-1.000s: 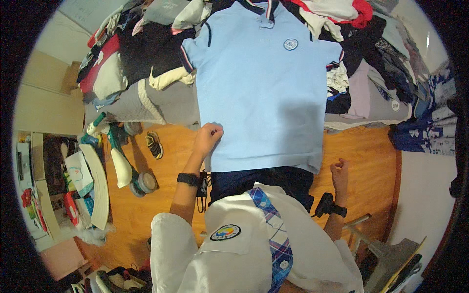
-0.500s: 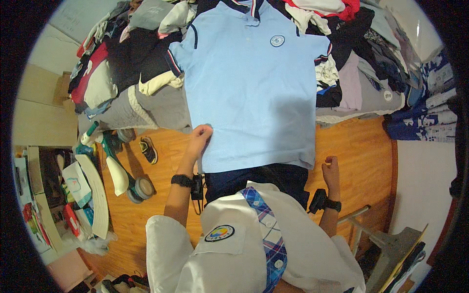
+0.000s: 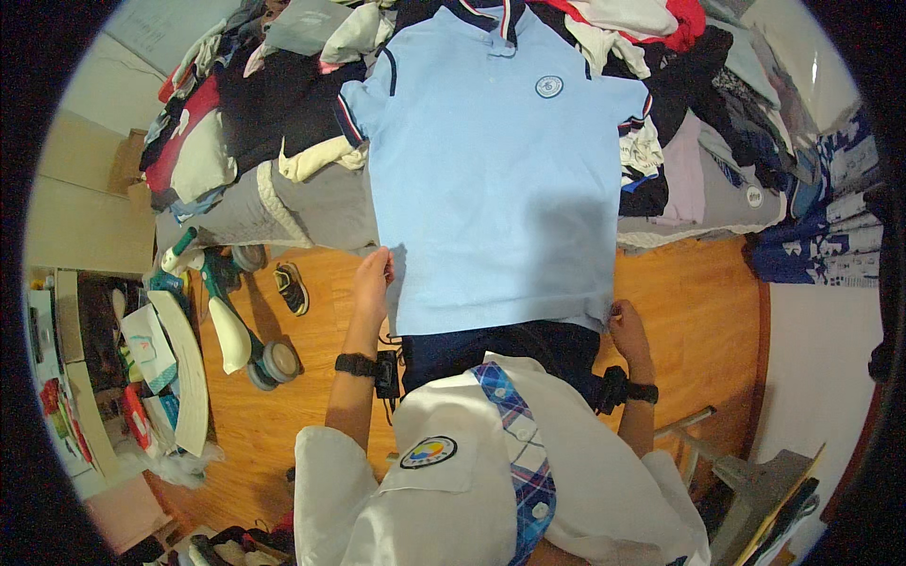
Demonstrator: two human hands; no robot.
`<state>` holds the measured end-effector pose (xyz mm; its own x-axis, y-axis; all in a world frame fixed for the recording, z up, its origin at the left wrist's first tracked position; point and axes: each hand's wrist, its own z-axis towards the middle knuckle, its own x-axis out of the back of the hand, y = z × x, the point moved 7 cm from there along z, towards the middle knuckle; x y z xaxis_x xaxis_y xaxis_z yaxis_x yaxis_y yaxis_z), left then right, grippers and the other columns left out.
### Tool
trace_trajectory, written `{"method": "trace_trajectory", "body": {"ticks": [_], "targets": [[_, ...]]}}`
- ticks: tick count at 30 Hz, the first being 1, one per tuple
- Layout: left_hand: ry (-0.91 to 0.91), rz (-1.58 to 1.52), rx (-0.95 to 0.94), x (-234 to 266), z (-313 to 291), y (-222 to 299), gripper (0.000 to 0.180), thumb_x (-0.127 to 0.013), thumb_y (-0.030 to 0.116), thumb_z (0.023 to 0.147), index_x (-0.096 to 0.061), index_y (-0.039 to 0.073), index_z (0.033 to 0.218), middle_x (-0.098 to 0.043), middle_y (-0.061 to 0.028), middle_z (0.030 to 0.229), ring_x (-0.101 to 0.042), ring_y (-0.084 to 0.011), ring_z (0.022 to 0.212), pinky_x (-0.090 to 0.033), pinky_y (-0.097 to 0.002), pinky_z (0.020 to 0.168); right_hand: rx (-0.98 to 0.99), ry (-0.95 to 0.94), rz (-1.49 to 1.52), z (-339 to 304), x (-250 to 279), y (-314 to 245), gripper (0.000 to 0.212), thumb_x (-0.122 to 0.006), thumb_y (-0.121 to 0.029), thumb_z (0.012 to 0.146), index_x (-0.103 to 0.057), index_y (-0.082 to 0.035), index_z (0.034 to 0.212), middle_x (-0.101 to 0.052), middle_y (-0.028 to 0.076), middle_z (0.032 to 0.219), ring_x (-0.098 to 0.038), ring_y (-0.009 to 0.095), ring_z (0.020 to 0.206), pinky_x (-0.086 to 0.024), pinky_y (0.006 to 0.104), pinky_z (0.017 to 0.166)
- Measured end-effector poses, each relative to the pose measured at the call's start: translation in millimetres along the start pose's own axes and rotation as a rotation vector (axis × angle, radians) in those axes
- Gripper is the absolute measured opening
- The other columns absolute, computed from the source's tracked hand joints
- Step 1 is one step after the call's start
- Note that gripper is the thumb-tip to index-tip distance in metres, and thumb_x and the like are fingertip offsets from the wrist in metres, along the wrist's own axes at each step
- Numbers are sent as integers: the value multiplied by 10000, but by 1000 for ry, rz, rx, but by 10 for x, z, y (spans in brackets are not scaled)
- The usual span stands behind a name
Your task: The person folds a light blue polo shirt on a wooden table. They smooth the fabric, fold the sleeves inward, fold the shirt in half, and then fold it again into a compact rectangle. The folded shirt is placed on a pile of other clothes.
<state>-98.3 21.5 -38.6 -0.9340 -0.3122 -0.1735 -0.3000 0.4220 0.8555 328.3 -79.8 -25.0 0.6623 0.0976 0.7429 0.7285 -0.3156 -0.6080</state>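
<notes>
A light blue polo shirt (image 3: 495, 179) lies spread front up, collar away from me, dark bands on its sleeves and a round badge on the chest. Its lower part hangs past the edge of the grey bedding toward me. My left hand (image 3: 376, 269) is closed at the shirt's left side edge, a little above the hem, and seems to pinch the cloth there. At the lower right corner of the hem, my right hand (image 3: 628, 328) is closed, fingertips on the fabric. Dark straps with small devices sit on both wrists.
Heaped clothes (image 3: 274, 104) cover the grey bedding (image 3: 330, 209) on both sides. On the wooden floor at left are a green and white ride-on toy (image 3: 231, 330) and a shoe (image 3: 292, 288). A cluttered shelf (image 3: 90, 377) stands far left, a grey metal-legged stand (image 3: 746, 481) lower right.
My left hand has slid off the shirt's front to its left edge. My right hand has moved left and up to the hem's right corner, from beside the shirt.
</notes>
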Motion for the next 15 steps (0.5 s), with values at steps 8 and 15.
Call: {"method": "trace_trajectory", "body": {"ticks": [8,15], "targets": [[394,224,-406,1048,277,534,226,-466,205,765,-398,66,600,-378,-1,545,-332,-115,489,-280,-253,474,-33,-17,-87,-117,37,12,196,-413,-116,771,-451,3,921,-500,215,860,-480,360,833,-395,389,703],[677,1209,-389,1739,-176,448,344,-449,-32,708,-370,-16,1043,-379,-188,1026,-455,-320,854,-380,-368,729,-25,-64,-54,-167,-115,125,197,-466,-109,733,-470,-4,898,-501,207,864,-477,360,831,-395,402,693]]}}
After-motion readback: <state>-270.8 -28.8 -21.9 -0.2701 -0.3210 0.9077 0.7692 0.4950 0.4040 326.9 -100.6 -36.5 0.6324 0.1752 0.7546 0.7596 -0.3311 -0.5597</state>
